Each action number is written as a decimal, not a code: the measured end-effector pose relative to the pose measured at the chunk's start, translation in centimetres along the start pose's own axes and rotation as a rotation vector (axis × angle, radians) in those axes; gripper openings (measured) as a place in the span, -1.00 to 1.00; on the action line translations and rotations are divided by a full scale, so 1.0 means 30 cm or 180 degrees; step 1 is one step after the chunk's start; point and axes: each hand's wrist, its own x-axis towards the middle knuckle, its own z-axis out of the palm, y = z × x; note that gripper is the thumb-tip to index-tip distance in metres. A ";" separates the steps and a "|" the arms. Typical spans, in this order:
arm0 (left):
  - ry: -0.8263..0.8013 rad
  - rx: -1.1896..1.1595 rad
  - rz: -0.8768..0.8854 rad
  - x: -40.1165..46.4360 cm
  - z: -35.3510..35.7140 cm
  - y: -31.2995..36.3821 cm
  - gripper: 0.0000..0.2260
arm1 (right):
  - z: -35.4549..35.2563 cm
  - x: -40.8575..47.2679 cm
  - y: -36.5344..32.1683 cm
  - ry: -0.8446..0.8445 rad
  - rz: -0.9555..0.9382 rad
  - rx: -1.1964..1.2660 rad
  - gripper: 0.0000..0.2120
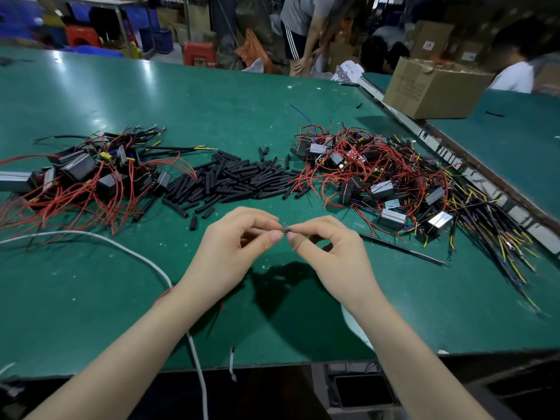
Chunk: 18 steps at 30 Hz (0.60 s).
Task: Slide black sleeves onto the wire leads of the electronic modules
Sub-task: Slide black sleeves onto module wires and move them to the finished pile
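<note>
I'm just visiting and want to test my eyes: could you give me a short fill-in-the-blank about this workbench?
1. The loose black sleeves lie in a heap ___ the two piles of modules.
2. The table top is ___ in colour.
3. A cardboard ___ stands at the far right.
4. Both hands, left hand and right hand, pinch something small ___ the table.

Missing: between; green; box; above

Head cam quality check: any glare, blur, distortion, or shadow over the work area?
Head view: overhead glare streaks the green table at far left; wide-angle bending curves the table edges; the background and frame corners are blurred; the left hand and right hand cast a dark shadow onto the mat just below them; the sleeve pile stays sharp.
</note>
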 end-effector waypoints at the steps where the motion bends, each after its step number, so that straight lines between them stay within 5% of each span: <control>1: 0.0016 0.0117 0.0029 -0.002 0.000 -0.003 -0.93 | 0.003 -0.002 0.000 -0.0013 -0.0039 -0.0074 -0.80; 5: 0.0232 0.0877 0.0354 -0.011 -0.018 -0.007 -0.84 | 0.010 -0.009 0.012 -0.0041 -0.0108 -0.0281 -0.86; 12: -0.0203 0.2867 0.0186 -0.017 -0.074 0.003 -0.75 | 0.020 -0.029 0.034 -0.0073 -0.0134 -0.0525 -0.92; 18: -0.0474 0.2142 -0.0256 0.010 -0.064 -0.001 -0.87 | 0.019 -0.032 0.041 -0.0015 -0.0107 -0.0508 -0.90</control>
